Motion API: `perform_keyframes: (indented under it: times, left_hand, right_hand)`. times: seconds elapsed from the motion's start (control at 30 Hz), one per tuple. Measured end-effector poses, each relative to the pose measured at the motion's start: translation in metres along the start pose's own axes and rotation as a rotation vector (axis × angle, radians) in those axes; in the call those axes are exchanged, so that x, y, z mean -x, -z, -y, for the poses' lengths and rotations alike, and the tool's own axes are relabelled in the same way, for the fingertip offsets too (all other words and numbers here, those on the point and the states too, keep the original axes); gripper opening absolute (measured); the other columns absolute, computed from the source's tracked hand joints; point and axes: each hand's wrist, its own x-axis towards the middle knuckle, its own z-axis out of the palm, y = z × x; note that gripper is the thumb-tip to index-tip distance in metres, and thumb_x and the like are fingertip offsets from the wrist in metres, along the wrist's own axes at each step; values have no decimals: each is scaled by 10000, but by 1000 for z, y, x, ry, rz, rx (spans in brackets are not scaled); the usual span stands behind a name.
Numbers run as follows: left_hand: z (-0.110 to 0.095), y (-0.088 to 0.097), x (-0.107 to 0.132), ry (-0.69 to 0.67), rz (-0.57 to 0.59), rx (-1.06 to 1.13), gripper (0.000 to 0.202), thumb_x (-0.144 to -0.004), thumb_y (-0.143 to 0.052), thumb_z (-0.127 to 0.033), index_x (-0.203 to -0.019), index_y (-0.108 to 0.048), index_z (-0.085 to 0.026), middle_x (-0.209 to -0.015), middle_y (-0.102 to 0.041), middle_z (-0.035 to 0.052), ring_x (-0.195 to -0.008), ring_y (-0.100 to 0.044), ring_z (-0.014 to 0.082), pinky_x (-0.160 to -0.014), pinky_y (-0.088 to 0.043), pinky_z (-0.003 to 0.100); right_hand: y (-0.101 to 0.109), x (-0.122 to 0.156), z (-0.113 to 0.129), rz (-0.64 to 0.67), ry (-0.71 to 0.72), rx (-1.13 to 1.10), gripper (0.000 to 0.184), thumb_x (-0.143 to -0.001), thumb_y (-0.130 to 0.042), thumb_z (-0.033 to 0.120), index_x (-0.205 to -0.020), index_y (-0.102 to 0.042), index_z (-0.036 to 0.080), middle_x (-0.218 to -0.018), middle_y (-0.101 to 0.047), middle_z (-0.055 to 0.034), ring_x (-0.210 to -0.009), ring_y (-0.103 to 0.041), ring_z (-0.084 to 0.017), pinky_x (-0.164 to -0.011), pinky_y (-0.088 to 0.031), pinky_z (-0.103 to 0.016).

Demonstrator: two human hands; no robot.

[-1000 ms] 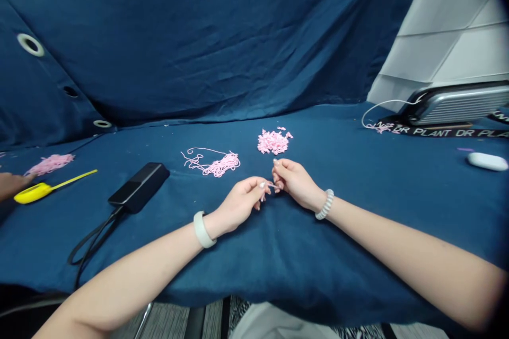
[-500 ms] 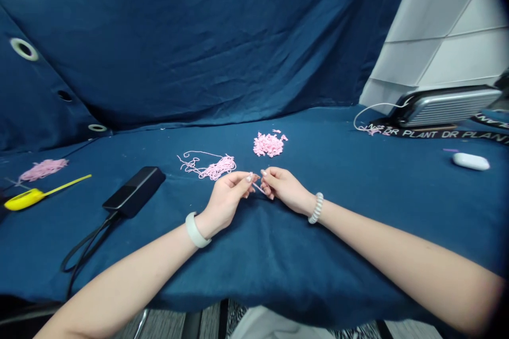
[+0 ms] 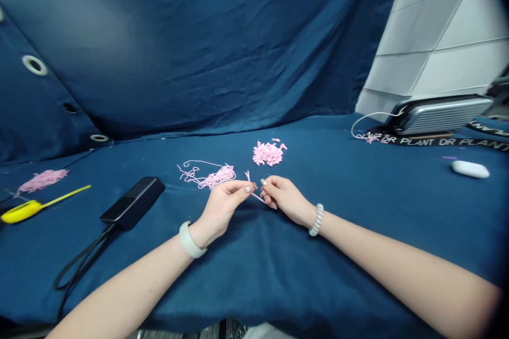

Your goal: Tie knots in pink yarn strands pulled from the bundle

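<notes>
My left hand [image 3: 225,201] pinches a short length of pink yarn [image 3: 257,197] between thumb and fingertips, and a forked end of it sticks up above the fingers. Close by on the right, my right hand [image 3: 284,196] has its fingers curled together at the yarn's lower end. Whether that end lies inside the right fingers is partly hidden. Just beyond the left hand lies a loose tangle of pink yarn [image 3: 220,176]. A heap of small pink yarn pieces [image 3: 268,153] sits behind the gap between both hands.
A black box with cables [image 3: 133,203] lies to the left, with a yellow-handled tool [image 3: 24,211] and another pink yarn bundle [image 3: 43,180] farther left. At right are a white rounded case [image 3: 470,169], a lettered black strap [image 3: 429,141] and a silver ribbed device [image 3: 445,115]. Blue cloth [image 3: 338,286] covers the table.
The view has tilted up slightly, so everything sits lower. A forked yarn end now shows above my left fingertips, and my hands are slightly farther apart.
</notes>
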Motion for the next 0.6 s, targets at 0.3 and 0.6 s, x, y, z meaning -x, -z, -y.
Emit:
perform_keyframes:
  times: [0.3, 0.6]
  left_hand:
    - [-2, -4, 2, 67, 11, 103, 140, -703, -706, -264, -775, -704, -145, -751, -677, 44, -682, -579, 102, -561, -438, 181]
    - [6, -6, 1, 289, 59, 104, 231, -691, -709, -301, -788, -655, -98, -639, -567, 14, -487, -439, 37, -361, -282, 134]
  right_hand:
    - [-3, 3, 1, 38, 28, 55, 305, -797, -515, 430, -641, -459, 174, -509, -493, 52, -408, -404, -55, -418, -321, -193]
    - [-2, 1, 0, -160, 118, 9, 327, -783, -543, 465, -656, -486, 170, -497, -516, 37, -423, -446, -68, -449, -369, -202]
